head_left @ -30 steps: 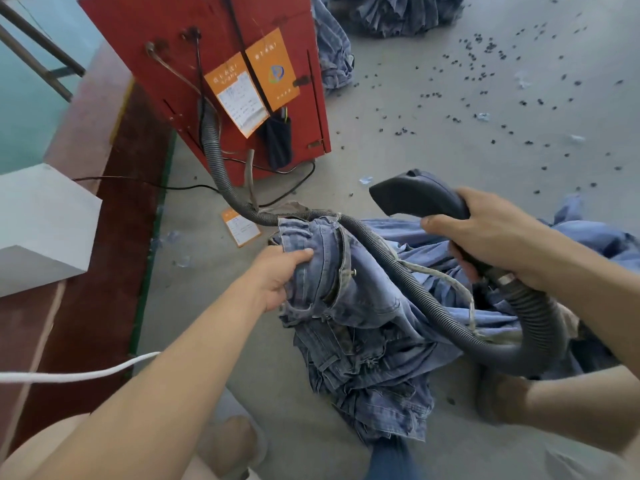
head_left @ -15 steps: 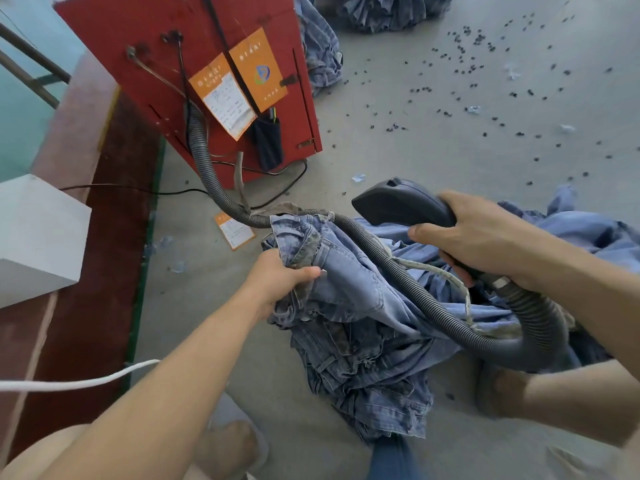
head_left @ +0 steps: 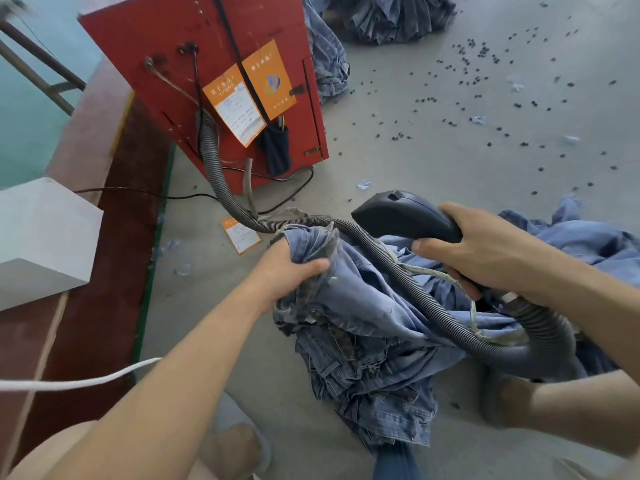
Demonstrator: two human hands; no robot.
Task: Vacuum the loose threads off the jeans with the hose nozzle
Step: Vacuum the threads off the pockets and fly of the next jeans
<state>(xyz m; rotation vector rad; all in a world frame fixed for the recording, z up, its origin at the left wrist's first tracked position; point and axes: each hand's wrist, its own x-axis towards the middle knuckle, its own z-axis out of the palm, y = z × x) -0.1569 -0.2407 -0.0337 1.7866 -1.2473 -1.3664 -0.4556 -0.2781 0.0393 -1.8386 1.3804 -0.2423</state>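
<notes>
Grey concrete floor [head_left: 433,174], evenly lit, scattered with small dark specks [head_left: 485,60] and a few pale scraps to the right of a red wooden box [head_left: 180,64]. Red box tilted, standing on the floor, two orange paper tags [head_left: 249,95] pinned to its face, thin black cables [head_left: 138,192] trailing from its base. Third orange tag [head_left: 240,234] lying on the floor just below the box. Left of the box, a dark red raised ledge [head_left: 100,237] with a green edge strip, a white block [head_left: 41,237] resting on it. Beyond the ledge, a teal area [head_left: 24,109] crossed by dark metal bars [head_left: 41,69]. Heaped denim [head_left: 391,19] behind the box, at the top edge.
</notes>
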